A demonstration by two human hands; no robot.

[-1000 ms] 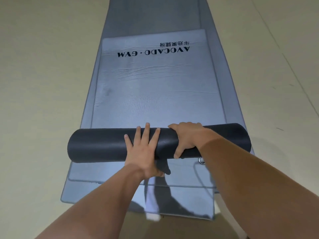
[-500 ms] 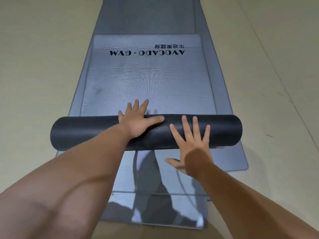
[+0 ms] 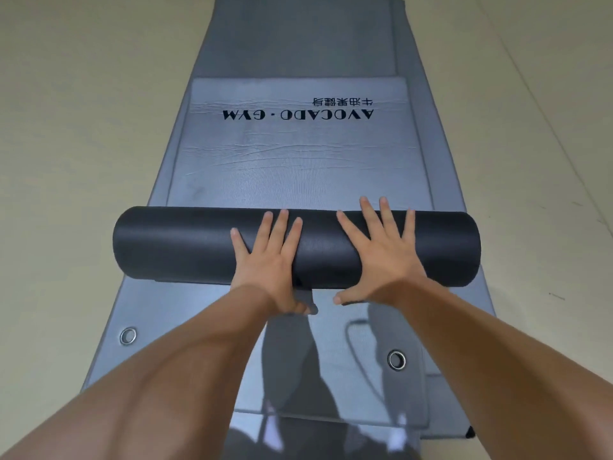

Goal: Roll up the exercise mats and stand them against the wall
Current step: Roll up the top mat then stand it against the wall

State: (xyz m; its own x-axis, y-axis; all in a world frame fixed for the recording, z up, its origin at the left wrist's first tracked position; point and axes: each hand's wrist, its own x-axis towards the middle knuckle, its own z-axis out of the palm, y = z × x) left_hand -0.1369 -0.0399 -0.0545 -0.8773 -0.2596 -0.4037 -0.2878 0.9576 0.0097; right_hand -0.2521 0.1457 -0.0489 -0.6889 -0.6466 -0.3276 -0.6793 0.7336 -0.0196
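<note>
Both hands flat on the roll: left hand [image 3: 270, 262] and right hand [image 3: 381, 257], fingers spread and straight, gripping nothing. The black rolled mat [image 3: 185, 247] lies crosswise on a grey mat [image 3: 298, 161] (printed AVOCADO · GYM), itself lying on a beige floor [image 3: 76, 134].

Views: one, head-worn, wide-angle.
Position: above and behind the forearms [image 3: 166, 376], which are seen entering from the bottom edge.
Facing: forward and steeply down, along the grey mats [image 3: 298, 167] laid on the floor [image 3: 83, 127].
Nearness: close; left hand [image 3: 268, 263] and right hand [image 3: 381, 257] are caught mid-frame.
</note>
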